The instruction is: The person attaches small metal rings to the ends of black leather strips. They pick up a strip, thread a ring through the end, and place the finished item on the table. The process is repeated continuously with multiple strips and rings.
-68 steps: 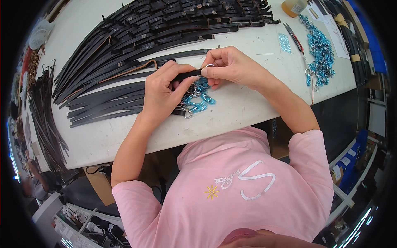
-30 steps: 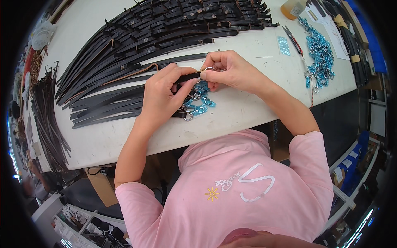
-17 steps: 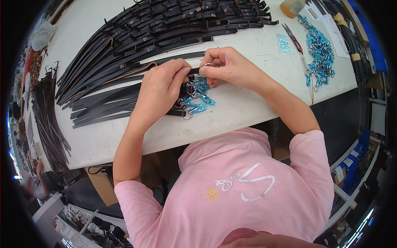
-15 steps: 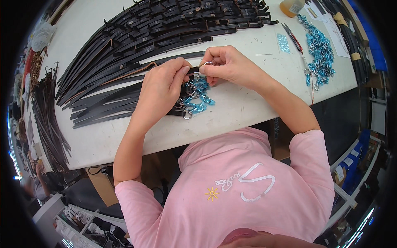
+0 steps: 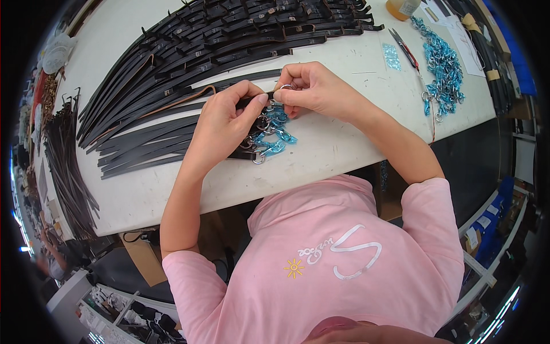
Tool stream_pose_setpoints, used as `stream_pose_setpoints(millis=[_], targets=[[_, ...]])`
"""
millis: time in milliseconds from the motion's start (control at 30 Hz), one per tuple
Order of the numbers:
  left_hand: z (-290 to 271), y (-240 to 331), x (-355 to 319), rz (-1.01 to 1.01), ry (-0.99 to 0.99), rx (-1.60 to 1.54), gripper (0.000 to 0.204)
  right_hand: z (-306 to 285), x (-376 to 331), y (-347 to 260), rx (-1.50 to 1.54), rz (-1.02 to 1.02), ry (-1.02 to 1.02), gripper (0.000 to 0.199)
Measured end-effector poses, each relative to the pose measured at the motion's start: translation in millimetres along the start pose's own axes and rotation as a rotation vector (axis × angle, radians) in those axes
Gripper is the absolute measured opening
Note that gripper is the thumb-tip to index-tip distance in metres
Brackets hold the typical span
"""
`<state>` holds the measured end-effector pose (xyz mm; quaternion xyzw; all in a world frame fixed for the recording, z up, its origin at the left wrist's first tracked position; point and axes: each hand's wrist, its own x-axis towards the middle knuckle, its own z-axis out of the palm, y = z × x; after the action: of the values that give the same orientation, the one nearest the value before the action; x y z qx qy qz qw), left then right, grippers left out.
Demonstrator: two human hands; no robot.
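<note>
The fingers of the left hand (image 5: 223, 123) pinch the end of a black strap (image 5: 247, 102), and the fingers of the right hand (image 5: 312, 89) are closed narrowly on a small metal ring (image 5: 285, 87) at that same strap end, the two hands touching above the surface (image 5: 344, 149). Just below them, at about 6 o'clock, lies a small cluster of blue clips (image 5: 274, 135) on strap ends, which look already fitted. At 10 to 12 o'clock a wide fan of black straps (image 5: 217, 40) covers the surface; whether these are finished cannot be told. At 2 o'clock sits a heap of loose blue clips (image 5: 444, 66) beside scissors (image 5: 404, 47), so plenty of work seems left.
</note>
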<state>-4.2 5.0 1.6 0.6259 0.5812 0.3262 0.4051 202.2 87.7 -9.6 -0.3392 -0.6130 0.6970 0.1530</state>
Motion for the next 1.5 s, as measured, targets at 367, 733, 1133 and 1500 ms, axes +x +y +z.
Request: stream_pose_setpoints(millis=[367,733,1133,1500], targets=[[0.2,0.9,3.9,-0.062,-0.014,-0.156,0.02,0.8,-2.4,-3.9,-0.002,-0.003,0.007,0.018],[-0.7,-4.4,3.8,-0.04,0.036,-0.166,0.015,-5.7,-1.8,-3.6,-0.011,-0.021,-0.022,0.025],[0.4,-6.6,2.8,-0.029,0.051,-0.139,0.016,-5.4,-1.1,-3.6,-0.056,-0.021,-0.004,0.025],[1.4,-9.0,3.7,-0.052,0.038,-0.145,0.015,-4.7,0.9,-3.7,-0.065,0.013,0.005,0.023]])
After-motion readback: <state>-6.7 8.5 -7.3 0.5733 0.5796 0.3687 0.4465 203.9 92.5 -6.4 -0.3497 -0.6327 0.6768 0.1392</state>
